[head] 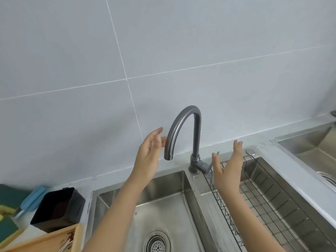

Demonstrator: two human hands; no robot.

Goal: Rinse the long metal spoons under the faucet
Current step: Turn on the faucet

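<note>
Both hands are raised to the gooseneck faucet, and neither holds anything. The left hand is released, fingers straight, just beside the spout at its 9 o'clock; whether the fingertips touch the pipe cannot be told. The right hand is likewise released, fingers spread, at 3 o'clock of the faucet base and near the lever handle. No water is seen at the spout.

The long metal spoons are not clearly in view. A thin metal piece shows in the wooden tray at 7 o'clock of the frame, beside the black container; it is too small to identify.

Risks, as judged:
- With no spoon in hand, the rinse has not begun; running water now would be wasted.
- The spout mouth stands over the left basin close to the divider. Swinging it toward the wire rack would send water into the wrong compartment.
- A hard pull on the lever could splash off the steel floor around the drain strainer.
</note>
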